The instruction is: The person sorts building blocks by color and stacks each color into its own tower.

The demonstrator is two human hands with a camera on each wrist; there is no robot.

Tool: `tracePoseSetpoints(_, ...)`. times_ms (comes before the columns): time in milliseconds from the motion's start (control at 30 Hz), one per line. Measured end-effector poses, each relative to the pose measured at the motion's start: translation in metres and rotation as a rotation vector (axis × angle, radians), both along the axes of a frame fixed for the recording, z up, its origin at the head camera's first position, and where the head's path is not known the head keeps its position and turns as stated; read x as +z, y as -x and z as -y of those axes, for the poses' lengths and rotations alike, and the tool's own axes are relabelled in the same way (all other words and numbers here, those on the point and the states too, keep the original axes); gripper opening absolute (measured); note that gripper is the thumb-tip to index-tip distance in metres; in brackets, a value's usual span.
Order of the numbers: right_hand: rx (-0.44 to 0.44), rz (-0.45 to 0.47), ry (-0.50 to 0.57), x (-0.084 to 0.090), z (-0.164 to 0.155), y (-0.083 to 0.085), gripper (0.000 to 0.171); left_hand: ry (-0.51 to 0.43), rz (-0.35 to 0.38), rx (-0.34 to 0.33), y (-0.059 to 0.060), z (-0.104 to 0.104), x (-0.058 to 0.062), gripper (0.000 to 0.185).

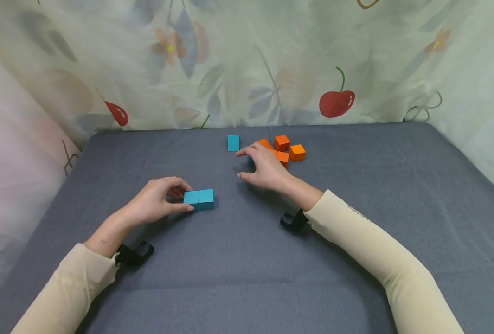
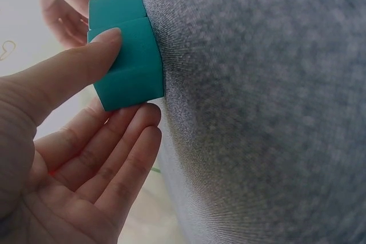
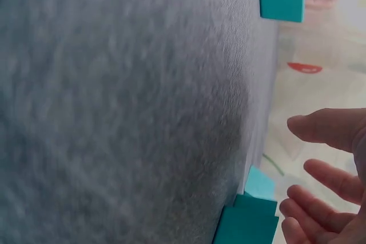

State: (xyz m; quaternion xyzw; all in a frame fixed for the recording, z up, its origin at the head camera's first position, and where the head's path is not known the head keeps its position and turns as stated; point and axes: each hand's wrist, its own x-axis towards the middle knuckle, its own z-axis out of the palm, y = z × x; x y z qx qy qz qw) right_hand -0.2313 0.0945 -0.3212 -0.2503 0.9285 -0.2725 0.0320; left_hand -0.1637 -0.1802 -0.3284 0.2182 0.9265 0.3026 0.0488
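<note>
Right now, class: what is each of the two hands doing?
Left hand: pinches the nearer teal block of a side-by-side pair.
Right hand: open, fingers spread, holding nothing, near the teal block and orange blocks.

One orange block point(image 1: 266, 144) at twelve o'clock is half hidden by the right hand point(image 1: 264, 168). In the right wrist view, two teal blocks point(image 3: 250, 220) are cut off at six o'clock.

teal blocks point(image 1: 199, 198), orange blocks point(image 1: 287, 148), grey cloth point(image 1: 247, 260)
</note>
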Motion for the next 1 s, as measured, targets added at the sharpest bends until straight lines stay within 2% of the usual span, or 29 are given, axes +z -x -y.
tracePoseSetpoints(267, -0.075, 0.019, 0.004, -0.001, -0.006, 0.006, 0.051, 0.002, 0.008, 0.006, 0.0, 0.0, 0.0, 0.03)
tracePoseSetpoints(533, -0.142, 0.0, -0.006, -0.004, -0.012, 0.012, 0.049, 0.006, 0.008, 0.008, 0.001, 0.0, -0.001, 0.03)
tracePoseSetpoints(1000, -0.22, -0.023, -0.039, -0.007, -0.013, 0.021, 0.039, 0.004, 0.007, 0.008, 0.002, 0.0, -0.002, 0.03)
